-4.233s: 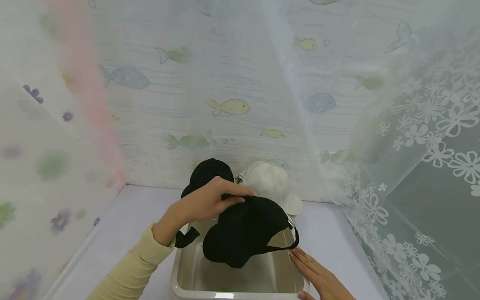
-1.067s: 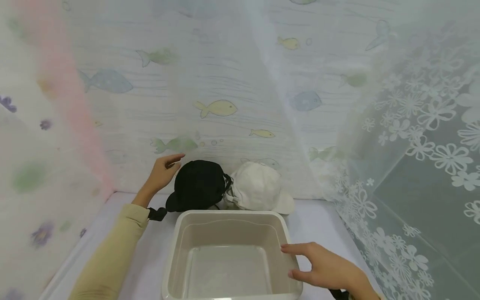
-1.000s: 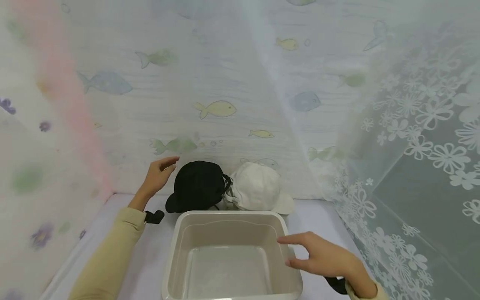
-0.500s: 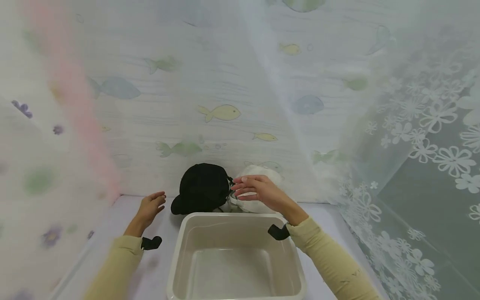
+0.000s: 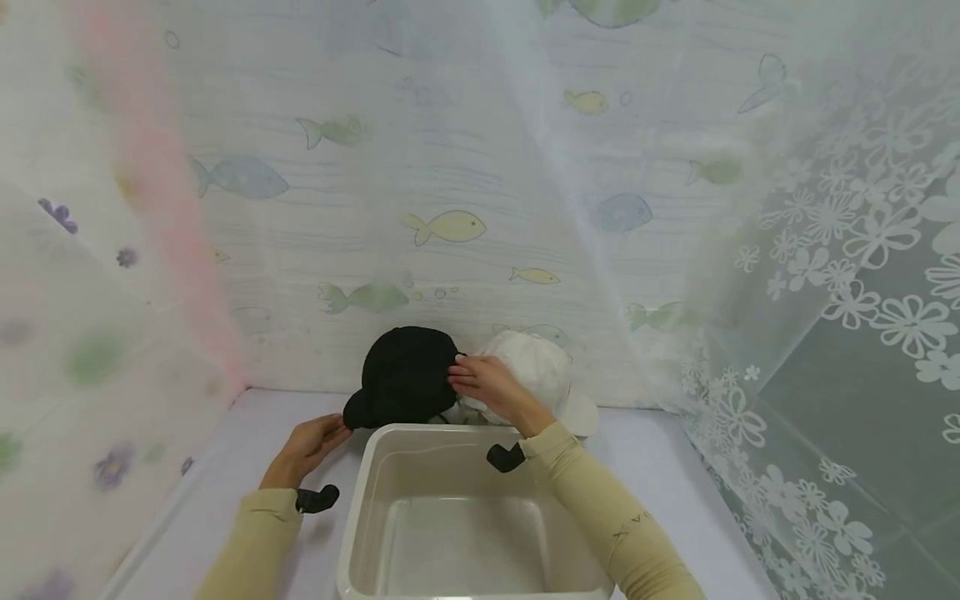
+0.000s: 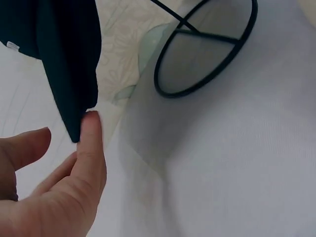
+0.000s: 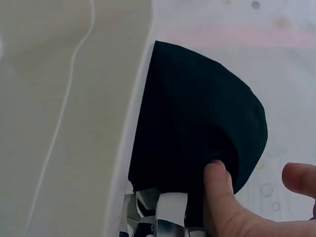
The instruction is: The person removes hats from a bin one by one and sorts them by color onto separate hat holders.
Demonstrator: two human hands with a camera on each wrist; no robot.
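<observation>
A black baseball cap (image 5: 408, 379) stands behind the basin in the head view, its brim pointing left. The fingertips of my left hand (image 5: 306, 448) touch the brim's tip. In the left wrist view that brim (image 6: 71, 74) meets my extended fingers, while the thumb stays apart. My right hand (image 5: 491, 387) reaches over the basin and touches the cap's right side with nearly straight fingers. The right wrist view shows a fingertip against the black cloth (image 7: 192, 118), thumb away. A white cap (image 5: 536, 367) stands just right, partly hidden by my right hand.
The beige plastic basin (image 5: 351, 517) stands in front of the caps, under my right forearm. A dark wire ring base (image 6: 207, 74) shows near the black cap. Fish-printed curtain (image 5: 450, 250) hangs behind the white tabletop (image 5: 660, 492).
Earlier my left hand held a black cap over the basin and my right hand rested at its rim. Since then both hands have moved to opposite sides of the black cap behind the basin.
</observation>
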